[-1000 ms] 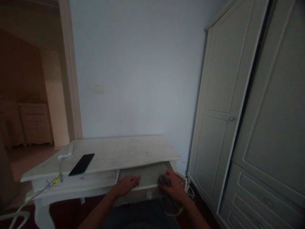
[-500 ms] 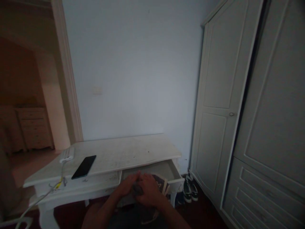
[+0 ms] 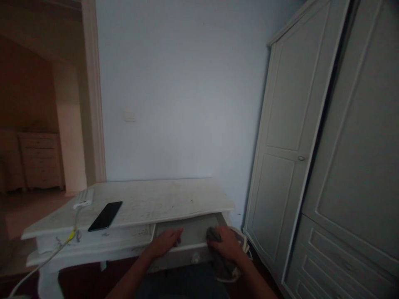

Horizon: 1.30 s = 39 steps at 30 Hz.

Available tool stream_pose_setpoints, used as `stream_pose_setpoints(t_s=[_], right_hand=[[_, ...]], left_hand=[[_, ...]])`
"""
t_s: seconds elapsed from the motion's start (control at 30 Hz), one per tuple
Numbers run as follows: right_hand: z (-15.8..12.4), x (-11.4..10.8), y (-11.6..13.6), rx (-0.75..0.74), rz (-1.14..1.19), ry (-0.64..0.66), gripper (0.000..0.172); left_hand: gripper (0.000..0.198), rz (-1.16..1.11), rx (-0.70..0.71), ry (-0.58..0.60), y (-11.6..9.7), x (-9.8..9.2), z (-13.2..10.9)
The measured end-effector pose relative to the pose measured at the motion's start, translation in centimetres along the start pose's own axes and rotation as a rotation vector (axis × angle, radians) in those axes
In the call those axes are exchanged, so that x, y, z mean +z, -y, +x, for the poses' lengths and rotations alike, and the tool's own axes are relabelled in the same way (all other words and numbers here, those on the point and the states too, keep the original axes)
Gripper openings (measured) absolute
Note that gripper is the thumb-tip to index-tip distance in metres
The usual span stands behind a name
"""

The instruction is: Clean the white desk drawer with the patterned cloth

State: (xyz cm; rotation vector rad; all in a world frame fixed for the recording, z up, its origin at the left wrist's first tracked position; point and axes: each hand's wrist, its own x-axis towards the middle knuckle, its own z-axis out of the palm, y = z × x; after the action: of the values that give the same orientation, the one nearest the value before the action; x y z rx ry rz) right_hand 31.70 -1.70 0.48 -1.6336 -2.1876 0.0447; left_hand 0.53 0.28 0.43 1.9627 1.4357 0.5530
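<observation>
My right hand is closed around a dark grey-brown, soft-looking cloth item with pale edging, at the drawer's right front corner. Part of the bundle bulges up above the thumb, and a patterned part with light edges shows beyond the wrist. Its exact kind is too dim to make out. My left hand is over the left side of the pulled-out drawer, thumb raised and fingers loosely bent, with nothing visible in it. The part of the drawer floor that shows is bare grey.
The drawer belongs to a worn white desk against the wall. On its left lie a black phone and a white power strip with a cable. A white wardrobe stands close on the right.
My hands were together over the drawer's front and have moved apart. My right hand has carried the cloth item to the right; my left hand has shifted slightly left.
</observation>
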Motion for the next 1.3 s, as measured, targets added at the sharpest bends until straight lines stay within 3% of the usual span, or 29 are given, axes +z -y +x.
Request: stream_pose_setpoints(t_s=[0.07,0.27,0.33,0.43,0.57,0.77,0.93,1.1,1.3], right_hand=[[0.2,0.7,1.4,-0.030,-0.033,-0.016,0.027],[1.2,4.8,9.6,-0.174,-0.011,-0.033,0.030],[1.2,5.6,10.7,-0.209,0.016,-0.019,0.032],[0.8,5.8,10.0,-0.231,0.058,-0.031,0.031],[0.1,4.4,6.8,-0.237,0.075,-0.062,0.029],[0.2,0.8,2.6,-0.019,-0.007,-0.030,0.023],[0.3,0.1,2.3,0.029,-0.083,-0.030,0.024],[0.8,0.5,6.5,-0.008,-0.103,0.061,0.033],[2.0,3.4,13.8,-0.153,-0.024,0.127,0.042]], left_hand=[[0.101,0.009,-0.008,0.003,0.0,0.0,0.1],[0.097,0.095,0.030,0.019,0.4,-0.2,-0.1],[0.092,0.142,0.046,0.013,0.6,-0.1,-0.1],[0.091,0.187,0.040,0.005,0.7,0.1,0.1],[0.079,0.231,0.031,-0.026,0.8,0.5,0.5],[0.059,0.260,-0.003,-0.022,1.3,0.8,0.8],[0.062,0.247,-0.026,-0.031,1.5,0.8,0.9],[0.080,0.141,0.021,-0.024,0.8,0.5,0.8],[0.098,0.015,0.126,-0.067,0.9,-0.5,0.2]])
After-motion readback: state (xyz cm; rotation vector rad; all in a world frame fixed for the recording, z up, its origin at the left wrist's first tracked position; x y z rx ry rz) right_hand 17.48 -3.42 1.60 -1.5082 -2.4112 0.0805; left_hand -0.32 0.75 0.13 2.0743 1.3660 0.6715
